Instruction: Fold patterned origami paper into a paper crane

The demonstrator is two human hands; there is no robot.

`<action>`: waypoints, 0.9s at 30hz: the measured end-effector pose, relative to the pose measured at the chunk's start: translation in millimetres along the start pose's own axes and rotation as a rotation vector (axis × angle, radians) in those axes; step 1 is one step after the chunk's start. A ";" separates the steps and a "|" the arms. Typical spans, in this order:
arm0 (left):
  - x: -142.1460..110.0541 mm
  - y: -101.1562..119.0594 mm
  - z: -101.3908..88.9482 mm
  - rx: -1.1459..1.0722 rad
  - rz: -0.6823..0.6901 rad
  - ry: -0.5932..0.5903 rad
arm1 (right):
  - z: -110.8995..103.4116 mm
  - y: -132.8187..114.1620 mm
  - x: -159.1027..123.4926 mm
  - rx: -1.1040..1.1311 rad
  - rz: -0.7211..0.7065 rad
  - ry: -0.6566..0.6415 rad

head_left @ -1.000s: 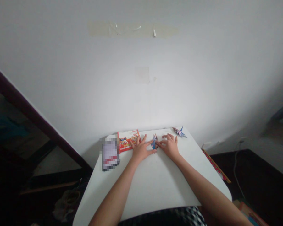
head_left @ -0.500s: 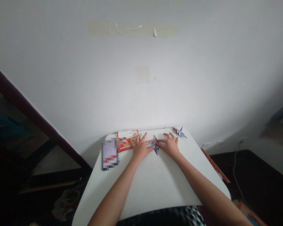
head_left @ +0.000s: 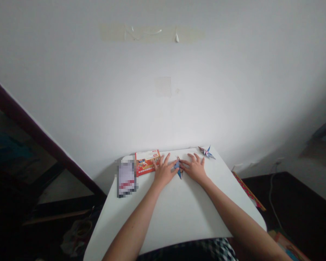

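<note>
A small blue folded paper piece [head_left: 179, 173] with pointed ends lies between my hands on the white table [head_left: 184, 214]. My left hand [head_left: 164, 174] has its thumb and forefinger on the paper's left side, the other fingers spread above the tabletop. From the right, my right hand [head_left: 196, 169] grips the paper's other side with thumb and forefinger, its remaining fingers fanned out. Fingertips cover part of the folds. Beyond my right hand, near the back right corner, rests an origami figure [head_left: 206, 152] with pointed, wing-like tips.
A red and white printed box [head_left: 147, 168] lies at the back left, just past my left fingers. Beside it is a pixelated flat object [head_left: 126, 177]. A pale wall [head_left: 163, 119] rises behind the table. To the right, a cable [head_left: 271, 199] hangs to the dark floor.
My left hand has shifted slightly right, and its fingers sit closer over the paper. The right hand has barely moved.
</note>
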State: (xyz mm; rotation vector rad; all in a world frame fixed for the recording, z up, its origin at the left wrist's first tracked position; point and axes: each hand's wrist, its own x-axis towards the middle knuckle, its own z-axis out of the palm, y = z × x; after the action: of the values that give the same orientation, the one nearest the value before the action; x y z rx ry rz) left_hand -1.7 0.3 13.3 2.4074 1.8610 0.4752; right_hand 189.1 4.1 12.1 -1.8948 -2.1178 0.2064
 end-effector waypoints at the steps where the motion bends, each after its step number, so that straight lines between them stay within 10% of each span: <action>1: -0.7 0.5 -0.2 0.005 0.015 0.004 | 0.8 0.3 -0.2 0.009 0.003 0.013; 27: 12.6 -2.0 5.8 0.020 -0.041 0.009 | 5.2 5.9 3.2 0.053 0.003 0.019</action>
State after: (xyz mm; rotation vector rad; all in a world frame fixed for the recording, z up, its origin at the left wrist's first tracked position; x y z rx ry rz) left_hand 0.9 13.6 9.9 2.3785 1.9236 0.4681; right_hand 192.8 8.5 5.8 -1.8630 -2.0758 0.2422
